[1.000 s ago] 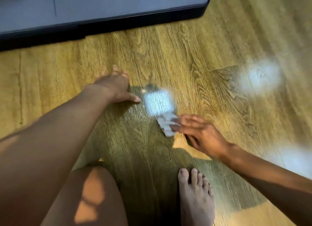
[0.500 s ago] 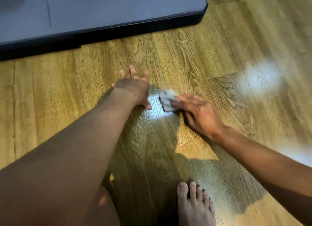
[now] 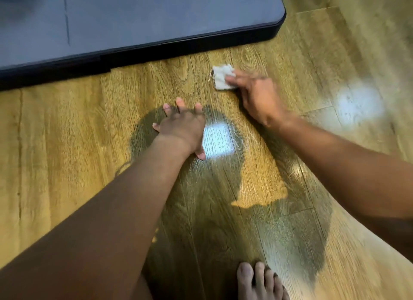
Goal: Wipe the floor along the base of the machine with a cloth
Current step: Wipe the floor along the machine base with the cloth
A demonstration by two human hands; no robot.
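Note:
A small white folded cloth (image 3: 220,76) lies on the wooden floor (image 3: 67,143), a short way in front of the machine's dark base (image 3: 156,48). My right hand (image 3: 257,98) presses on the cloth's near side, and its fingers cover part of it. My left hand (image 3: 182,126) rests flat on the floor with fingers spread, nearer to me and left of the cloth. The machine's grey top (image 3: 134,13) fills the upper left, with its rounded corner at the upper right.
My bare foot (image 3: 259,281) stands at the bottom edge. My shadow darkens the boards around my left hand. Bright light patches (image 3: 357,102) shine on the floor at the right and by my left thumb.
My right hand has slid the cloth away from me and to the right, closer to the machine's base. My left hand stays planted on the floor.

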